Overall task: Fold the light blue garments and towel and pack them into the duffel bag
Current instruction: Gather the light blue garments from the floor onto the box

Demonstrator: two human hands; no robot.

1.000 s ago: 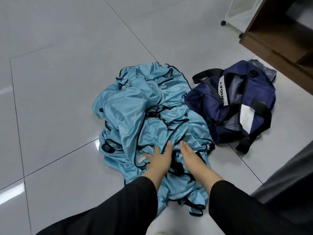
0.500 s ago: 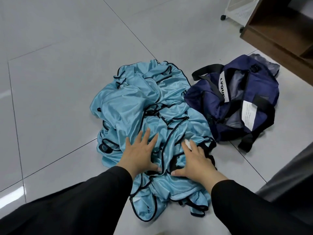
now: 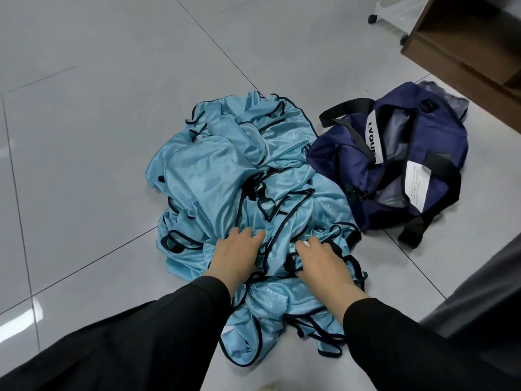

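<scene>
A crumpled heap of light blue garments (image 3: 225, 179) with black trim lies on the tiled floor. An open navy duffel bag (image 3: 394, 153) with black straps and a white label sits right beside the heap, touching its right edge. Both of my hands are on the near part of the heap. My left hand (image 3: 236, 256) has its fingertips curled into a fold of blue fabric. My right hand (image 3: 321, 263) lies a little to the right, fingers bent into the cloth near a black-trimmed edge. I cannot make out a towel within the heap.
A brown wooden cabinet (image 3: 462, 52) stands at the upper right, with a white wheeled rack (image 3: 394, 15) behind it. Grey furniture (image 3: 485, 300) fills the lower right corner. Glossy grey floor tiles (image 3: 98, 136) stretch to the left and far side.
My hands lay close together, then spread flat and apart on the heap. Now the fingers have drawn together and curl into the fabric.
</scene>
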